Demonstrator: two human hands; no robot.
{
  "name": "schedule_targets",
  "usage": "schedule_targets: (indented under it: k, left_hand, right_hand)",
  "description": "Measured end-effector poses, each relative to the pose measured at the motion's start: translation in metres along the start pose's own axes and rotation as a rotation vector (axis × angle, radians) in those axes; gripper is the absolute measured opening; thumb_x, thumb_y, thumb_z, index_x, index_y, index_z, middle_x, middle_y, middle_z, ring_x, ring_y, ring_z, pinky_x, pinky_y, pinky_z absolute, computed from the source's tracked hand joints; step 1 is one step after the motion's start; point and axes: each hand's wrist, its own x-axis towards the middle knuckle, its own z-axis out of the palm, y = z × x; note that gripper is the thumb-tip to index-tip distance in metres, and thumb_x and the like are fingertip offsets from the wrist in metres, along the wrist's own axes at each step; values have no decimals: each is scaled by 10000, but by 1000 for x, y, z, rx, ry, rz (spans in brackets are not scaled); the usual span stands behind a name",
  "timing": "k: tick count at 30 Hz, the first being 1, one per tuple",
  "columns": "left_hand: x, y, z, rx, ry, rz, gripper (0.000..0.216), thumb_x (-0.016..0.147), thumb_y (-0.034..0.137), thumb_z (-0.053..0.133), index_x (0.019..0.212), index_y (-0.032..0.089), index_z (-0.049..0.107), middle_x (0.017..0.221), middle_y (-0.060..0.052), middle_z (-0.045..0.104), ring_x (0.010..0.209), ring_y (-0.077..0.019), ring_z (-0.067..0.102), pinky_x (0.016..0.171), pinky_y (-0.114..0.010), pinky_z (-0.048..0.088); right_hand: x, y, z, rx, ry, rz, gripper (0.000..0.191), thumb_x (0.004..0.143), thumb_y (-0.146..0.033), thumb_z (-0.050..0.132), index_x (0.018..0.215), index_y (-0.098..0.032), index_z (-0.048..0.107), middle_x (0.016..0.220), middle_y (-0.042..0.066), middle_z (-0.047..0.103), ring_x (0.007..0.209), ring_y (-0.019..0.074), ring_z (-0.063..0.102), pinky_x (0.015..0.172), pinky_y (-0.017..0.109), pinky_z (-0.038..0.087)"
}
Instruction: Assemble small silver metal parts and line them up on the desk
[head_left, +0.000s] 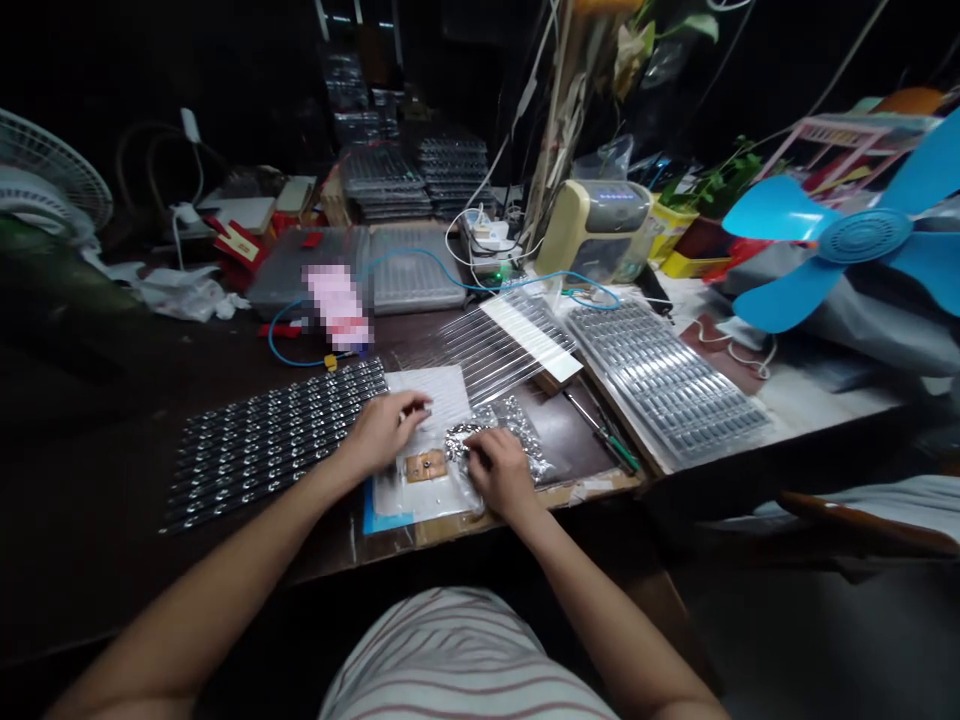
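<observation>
My left hand [379,432] is over a white sheet [439,388], its thumb and fingertips brought together in a pinch. Whatever lies between them is too small to name. Just below is a small brown block [426,466] with dark spots on its top. My right hand [504,472] has its fingers curled at the edge of a pile of small shiny metal parts [463,436]; what those fingers grip is hidden. More metal parts [525,430] lie in a clear bag beyond it. Left of my left hand, several dark rods with shiny pieces [277,440] lie in rows.
Clear thin tubes [480,365] lie under a white strip [532,340]. To the right are a clear plastic tray [667,375], a green-handled screwdriver [619,450] and a blue-bladed fan [862,237]. Behind are grey cases [416,265], a blue cable [442,265] and stacked trays [382,180].
</observation>
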Motion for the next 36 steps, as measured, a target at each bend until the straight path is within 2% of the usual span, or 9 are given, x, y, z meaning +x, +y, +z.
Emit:
schedule_targets:
  k: [4,7,11,15,20,25,27,31,36]
  left_hand:
    - [-72,-11,10,67,6,57,179,888,217,498,944,203,668,943,-46,673,892,-179,612,817,-308,476]
    - [-91,-16,24,120,141,54,195,904,231,487,973,204,667,944,-62,645,908,-191,590,830,-333,475]
    - [-93,-23,32,115,222,29,173,893,262,522,995,213,653,913,-57,645,884,-198,587,818,-345,480]
    - [-92,-27,33,83,237,12,158,888,274,532,982,214,644,906,-56,651,872,-204,589,812,-352,480]
    - [-92,-29,34,78,224,13,166,892,277,521,978,209,646,900,-54,644,867,-201,584,794,-337,476]
    - [-92,-30,33,73,210,-6,165,891,267,517,971,209,649,904,-51,639,871,-200,578,789,-333,471]
    - [-92,-30,33,71,210,-5,165,892,265,516,971,207,649,903,-51,638,871,-200,578,786,-331,471]
    - [-92,-30,33,70,214,0,160,886,261,523,967,210,652,892,-51,638,864,-203,580,777,-331,473]
    - [-91,-31,33,52,217,0,156,877,255,535,957,214,662,895,-52,642,866,-205,586,776,-336,477]
  right_hand:
    - [10,-12,-2,55,-63,-30,101,827,-142,558,874,-207,619,854,26,646,839,181,550,765,301,390]
    - [17,-18,-6,-51,-76,-10,102,831,-139,566,879,-204,628,867,30,660,843,187,553,772,314,381]
    - [19,-15,-14,-306,-149,-19,167,858,-238,593,1015,-241,648,1034,47,651,939,225,531,816,365,363]
    - [12,-11,-16,-410,-261,-66,281,841,-312,636,1116,-255,623,1139,68,611,996,237,512,833,373,383]
    - [-4,-10,-33,-472,-243,-8,429,800,-379,676,1189,-218,590,1156,109,596,1017,272,510,824,398,424]
    - [-19,-8,-49,-386,-327,3,634,685,-432,765,1233,-193,556,1181,128,570,1017,279,530,827,410,470]
    - [-23,-5,-49,-337,-309,-11,546,718,-374,753,1206,-209,572,1174,116,571,1019,260,536,835,394,474]
    - [-23,0,-43,-238,-240,21,134,864,-251,600,980,-214,656,970,63,621,890,184,567,772,297,466]
    - [-3,2,-45,-219,-199,14,161,913,-257,522,875,-206,670,864,42,631,821,162,563,732,258,434]
